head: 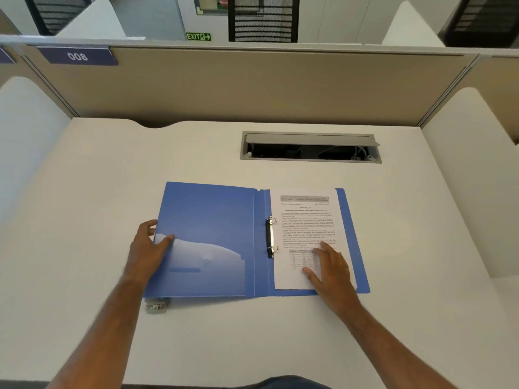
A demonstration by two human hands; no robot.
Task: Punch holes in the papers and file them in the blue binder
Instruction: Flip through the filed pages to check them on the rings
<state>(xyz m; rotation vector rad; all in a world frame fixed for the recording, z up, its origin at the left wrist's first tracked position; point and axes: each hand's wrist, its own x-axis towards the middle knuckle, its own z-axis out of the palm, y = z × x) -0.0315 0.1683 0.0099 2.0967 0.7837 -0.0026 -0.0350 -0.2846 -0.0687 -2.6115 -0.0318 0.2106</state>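
The blue binder (pixel 213 220) lies open on the white desk (pixel 112 169). Printed papers (pixel 304 220) sit on its right half, threaded on the two metal rings (pixel 270 237). My left hand (pixel 147 248) grips the outer edge of the left cover, thumb on top and fingers underneath. My right hand (pixel 327 265) rests flat on the lower part of the papers with straight fingers. A metal hole punch (pixel 156 306) pokes out from under the binder's lower left corner, mostly hidden.
An open cable hatch (pixel 310 148) is set into the desk behind the binder. Beige partition panels (pixel 252 85) and white side dividers enclose the desk. Black mesh chairs stand beyond the partition.
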